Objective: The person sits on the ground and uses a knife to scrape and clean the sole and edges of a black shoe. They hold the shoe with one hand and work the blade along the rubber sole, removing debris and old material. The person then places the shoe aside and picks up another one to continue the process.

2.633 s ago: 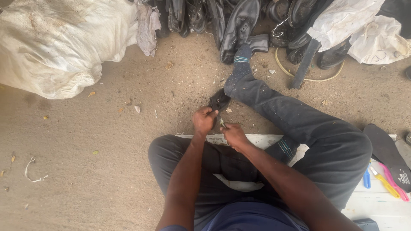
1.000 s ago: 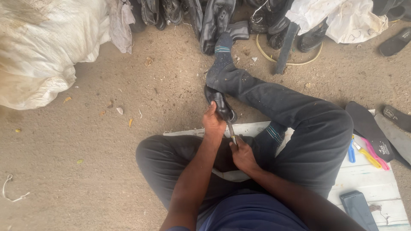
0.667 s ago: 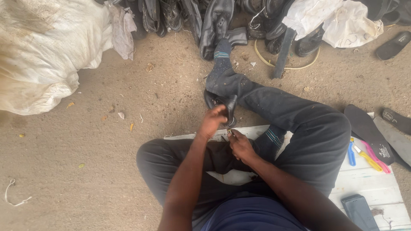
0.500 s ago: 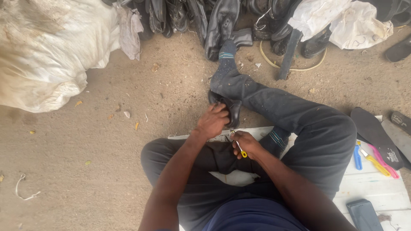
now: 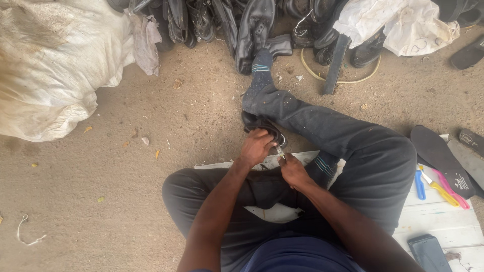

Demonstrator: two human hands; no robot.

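From here I see my left hand (image 5: 256, 146) clamped on the black shoe (image 5: 263, 126) at frame centre and my right hand (image 5: 294, 171) pinching a small metal tool (image 5: 279, 150), which could slip into my left fingers.

Bare forearms, dark blue shirt (image 5: 297, 257), dusty dark grey trousers (image 5: 363, 151), dark blue socks (image 5: 261, 68) with light blue stripes

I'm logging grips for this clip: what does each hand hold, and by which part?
The left hand grips a black shoe over its upper edge. The right hand pinches a thin metal tool by its lower end; the tool's kind cannot be told.
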